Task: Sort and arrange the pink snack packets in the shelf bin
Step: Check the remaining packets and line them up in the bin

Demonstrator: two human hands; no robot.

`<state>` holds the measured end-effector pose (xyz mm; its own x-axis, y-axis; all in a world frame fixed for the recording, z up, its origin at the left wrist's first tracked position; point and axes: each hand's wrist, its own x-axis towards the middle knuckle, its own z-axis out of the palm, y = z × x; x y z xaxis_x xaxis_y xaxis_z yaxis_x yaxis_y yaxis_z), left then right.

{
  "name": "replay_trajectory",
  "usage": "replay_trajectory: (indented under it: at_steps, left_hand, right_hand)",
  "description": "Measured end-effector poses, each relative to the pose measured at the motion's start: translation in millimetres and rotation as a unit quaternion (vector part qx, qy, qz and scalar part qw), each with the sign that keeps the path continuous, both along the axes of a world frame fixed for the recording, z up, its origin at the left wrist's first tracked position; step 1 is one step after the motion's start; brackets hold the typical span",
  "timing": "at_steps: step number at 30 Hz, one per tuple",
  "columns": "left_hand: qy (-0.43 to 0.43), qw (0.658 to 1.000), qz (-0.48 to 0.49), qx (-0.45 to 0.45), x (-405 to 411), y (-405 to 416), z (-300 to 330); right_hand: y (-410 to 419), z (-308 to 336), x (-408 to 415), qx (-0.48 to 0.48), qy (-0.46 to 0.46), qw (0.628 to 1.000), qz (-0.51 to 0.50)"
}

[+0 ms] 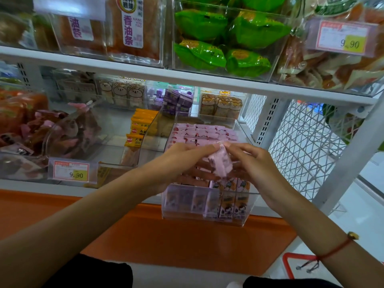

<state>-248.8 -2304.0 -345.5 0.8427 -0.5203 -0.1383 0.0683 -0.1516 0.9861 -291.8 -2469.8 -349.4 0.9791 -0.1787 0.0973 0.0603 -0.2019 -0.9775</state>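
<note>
A clear plastic bin (252,201) stands on the lower shelf, pulled partly over its front edge. Rows of pink snack packets (204,132) lie flat at the back of it, and more pink packets (226,201) stand upright against its front wall. Above the bin's middle, my left hand (182,161) and my right hand (252,163) meet around one pink packet (221,163). Fingers of both hands pinch it, and it is blurred and tilted. Brown packets below the hands are mostly hidden.
A neighbouring clear bin holds yellow packets (138,129). To the left sits a bin of brown and pink snacks (68,132) with a 9.90 price tag (72,170). The upper shelf (187,76) carries green packets (218,38). A white wire mesh panel (301,146) closes the right side.
</note>
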Motion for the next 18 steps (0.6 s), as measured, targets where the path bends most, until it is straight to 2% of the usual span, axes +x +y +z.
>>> replay_trajectory:
  at_steps: [4,11,16,18]
  left_hand:
    - [0.021,0.999,0.039,0.012,0.5,-2.5,1.9]
    - [0.010,0.998,0.054,0.020,0.0,-2.7,0.8]
    - [-0.069,0.997,0.034,-0.009,3.3,3.2,0.1]
    - [-0.144,0.989,0.023,0.011,6.0,5.9,-1.6]
  right_hand:
    - [-2.1,0.8,-0.2,0.051,0.043,0.998,-0.003]
    - [-3.2,-0.8,-0.5,0.051,0.055,0.997,0.002]
    - [-0.6,3.5,-3.2,0.057,-0.005,0.998,0.021]
    - [-0.7,2.8,-3.5,0.046,-0.035,0.998,0.011]
